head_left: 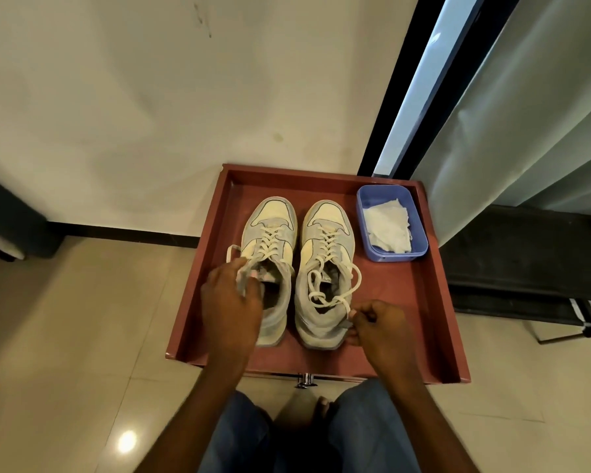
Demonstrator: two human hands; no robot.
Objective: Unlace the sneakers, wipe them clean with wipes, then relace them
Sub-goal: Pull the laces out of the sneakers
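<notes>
Left hand (231,302): fingers (244,273) curled over the collar and tongue of the left pale grey-and-cream fabric sneaker (270,254), gripping it at the near left edge of the opening. Right hand (377,324): fingers (354,315) pinching the end of a flat cream woven lace (335,291) beside the heel of the right matching sneaker (325,268). Both sneakers laced, toes pointing far, side by side and almost touching, rubbery soles flat on the smooth reddish-brown wooden drawer tray (420,322) with low raised walls. Loose lace loops lying over the right shoe's opening; one loop hanging off the left shoe's left side. Far right corner: rounded rectangular blue plastic tub (365,230) holding crumpled white wipes (388,228), just beside the right sneaker. Bare drawer floor to the right of the shoes, nearer than the tub. Glossy beige floor tiles (82,336) around; blue denim knees (365,435) at the near edge.
</notes>
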